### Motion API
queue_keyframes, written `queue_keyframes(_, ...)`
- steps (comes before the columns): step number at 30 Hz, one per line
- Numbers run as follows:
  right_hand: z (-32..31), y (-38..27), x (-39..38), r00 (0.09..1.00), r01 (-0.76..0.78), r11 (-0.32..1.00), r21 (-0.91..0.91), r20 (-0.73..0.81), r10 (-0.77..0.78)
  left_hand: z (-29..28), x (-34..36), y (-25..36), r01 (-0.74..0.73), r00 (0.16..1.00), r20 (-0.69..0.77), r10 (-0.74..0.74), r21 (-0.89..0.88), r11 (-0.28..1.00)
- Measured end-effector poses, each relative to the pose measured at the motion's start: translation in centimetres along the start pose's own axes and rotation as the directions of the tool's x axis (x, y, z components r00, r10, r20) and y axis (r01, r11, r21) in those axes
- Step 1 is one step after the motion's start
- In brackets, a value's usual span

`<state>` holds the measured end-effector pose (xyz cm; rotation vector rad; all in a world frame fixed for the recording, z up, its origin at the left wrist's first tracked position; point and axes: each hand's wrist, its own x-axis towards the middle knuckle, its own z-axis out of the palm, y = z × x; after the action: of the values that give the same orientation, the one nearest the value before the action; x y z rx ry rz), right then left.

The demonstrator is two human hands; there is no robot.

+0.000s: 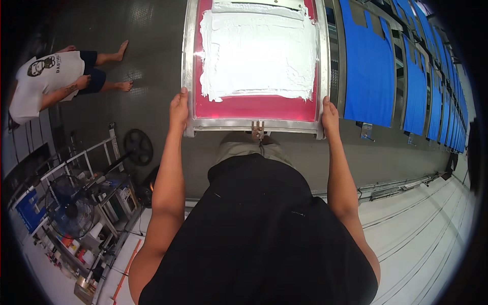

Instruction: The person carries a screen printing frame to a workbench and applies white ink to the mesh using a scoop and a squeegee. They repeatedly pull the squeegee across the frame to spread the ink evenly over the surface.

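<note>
A screen printing frame [223, 125] with metal edges lies in front of my body. Thick white ink [259, 56] covers most of its red mesh [229, 111], which shows along the sides and near edge. My left hand [178, 110] is closed round the frame's left rail, thumb on top. On the opposite rail, my right hand [330, 116] grips in the same way. A small metal bracket [258, 129] sits at the middle of the near edge. What lies under the frame is hidden.
Blue fabric pieces [368, 71] lie on a long row of boards to the right. Another person [56, 79] stands barefoot at the left. A fan [69, 207] and a cluttered shelf rack [114, 203] are at the lower left. Grey floor [147, 66] lies between.
</note>
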<state>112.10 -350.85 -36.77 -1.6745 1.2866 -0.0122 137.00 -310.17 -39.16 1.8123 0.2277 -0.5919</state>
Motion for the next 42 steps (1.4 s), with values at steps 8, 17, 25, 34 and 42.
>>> queue_keyframes(8, 0.2, -0.4, -0.6, 0.996, 0.073, 0.997, -0.031, -0.044, -0.074, 0.0, -0.2, -0.5, -0.01, 1.0, -0.021, 0.01, 0.002, 1.0)
queue_keyframes(17, 0.9, -1.2, -0.4, 0.994, 0.053, 0.994, 0.1, -0.099, -0.044, 0.4, -0.2, 0.7, -0.031, 0.999, 0.014, 0.032, -0.079, 0.996)
queue_keyframes(25, 1.0, 0.5, -0.2, 0.99, 0.078, 0.989, 0.129, -0.13, -0.061, 0.4, -0.7, 0.6, -0.06, 0.997, -0.033, 0.065, 0.127, 0.99)
queue_keyframes(34, -1.3, 0.7, 0.6, 0.956, 0.261, 0.94, -0.221, -0.078, -0.284, 0.0, 1.6, -5.1, -0.046, 0.993, -0.095, 0.065, 0.195, 0.98)
queue_keyframes(42, -0.7, -11.4, -8.3, 0.815, 0.571, 0.815, 0.096, 0.052, -0.577, -9.6, -9.2, -16.1, 0.168, 0.985, -0.062, -0.158, 0.224, 0.96)
